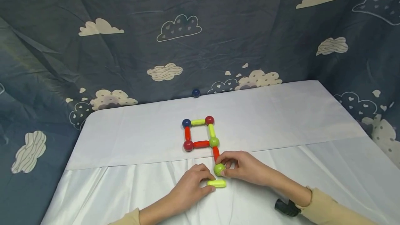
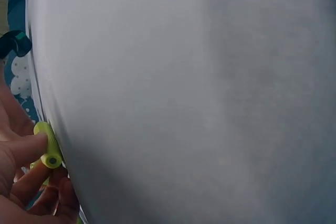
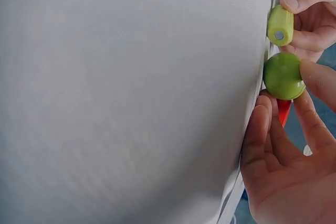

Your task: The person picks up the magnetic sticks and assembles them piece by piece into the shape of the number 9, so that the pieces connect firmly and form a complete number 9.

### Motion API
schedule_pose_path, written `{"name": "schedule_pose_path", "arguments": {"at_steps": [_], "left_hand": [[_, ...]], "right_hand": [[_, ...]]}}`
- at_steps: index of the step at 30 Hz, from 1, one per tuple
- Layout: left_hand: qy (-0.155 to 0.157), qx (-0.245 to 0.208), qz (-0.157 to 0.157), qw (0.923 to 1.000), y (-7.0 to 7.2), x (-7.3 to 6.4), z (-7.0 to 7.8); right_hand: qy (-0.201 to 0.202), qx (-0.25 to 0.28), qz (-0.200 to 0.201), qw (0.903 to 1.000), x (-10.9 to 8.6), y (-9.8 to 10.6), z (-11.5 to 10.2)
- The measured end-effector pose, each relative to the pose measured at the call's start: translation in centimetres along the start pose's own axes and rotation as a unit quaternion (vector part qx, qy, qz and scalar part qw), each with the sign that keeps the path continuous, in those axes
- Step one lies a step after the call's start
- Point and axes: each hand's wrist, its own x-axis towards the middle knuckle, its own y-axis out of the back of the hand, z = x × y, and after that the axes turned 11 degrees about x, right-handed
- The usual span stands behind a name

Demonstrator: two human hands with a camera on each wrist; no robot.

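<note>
My left hand (image 1: 194, 185) pinches a short yellow-green rod (image 1: 217, 183) between thumb and fingers, low over the white cloth. In the left wrist view, a small metal disc shows in the end of the rod (image 2: 51, 145). My right hand (image 1: 245, 167) holds a green ball (image 1: 219, 169) between thumb and forefinger. A red rod (image 1: 216, 153) runs from that ball up to another green ball (image 1: 214, 142), the lower right corner of a square. Two red rods and two yellow-green rods form its sides. In the right wrist view, the held ball (image 3: 283, 76) sits close to the rod's end.
The square's other corners are a blue ball (image 1: 186, 123), a red ball (image 1: 209, 120) and another red ball (image 1: 188, 146). A loose dark blue ball (image 1: 196, 93) lies at the table's back edge. Behind the white-covered table (image 1: 125, 134) hangs a dark curtain (image 1: 140, 16) with clouds.
</note>
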Motion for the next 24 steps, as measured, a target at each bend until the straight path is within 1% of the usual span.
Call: {"name": "schedule_pose_path", "arguments": {"at_steps": [4, 7, 12, 18, 24], "left_hand": [[0.003, -0.002, -0.008, 1.0000, 0.6, -0.2, -0.2], [0.016, -0.002, -0.009, 0.9998, 1.3, -0.4, -0.6], [0.042, 0.014, 0.006, 0.9990, 2.0, -0.6, -1.2], [0.050, 0.008, 0.032, 0.9982, 1.8, -0.1, -1.6], [0.046, -0.006, 0.039, 0.9982, 1.6, 0.2, -1.8]], "right_hand": [[-0.004, 0.003, 0.000, 1.0000, 0.0, 0.0, 0.0], [-0.010, 0.001, 0.001, 0.9999, 0.0, 0.0, 0.0], [-0.019, 0.003, 0.000, 0.9998, 0.1, 0.1, 0.0], [-0.017, 0.007, 0.003, 0.9998, 0.1, 0.0, 0.0], [-0.021, 0.009, 0.007, 0.9997, 0.1, -0.1, -0.2]]}}
